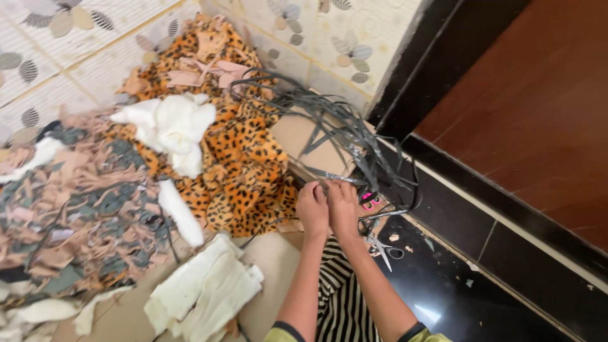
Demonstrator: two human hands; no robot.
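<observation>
Pinching together at frame centre, your left hand (312,208) and right hand (342,208) are both closed on the root of the dark strap bundle (342,130), which fans toward the upper middle. My guess: loose loops could snag the scissors (384,247) lying just right of your wrists, or spring free if you slacken. No labels or signs show; only a plain tan cardboard sheet (304,136) under the straps, beside leopard-print fabric (244,164).

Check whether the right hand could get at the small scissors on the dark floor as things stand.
Probably yes. The scissors lie in the open on the black floor, just below and right of the right hand, with nothing covering them. That hand is now at the grey strips, beside the left hand.
</observation>
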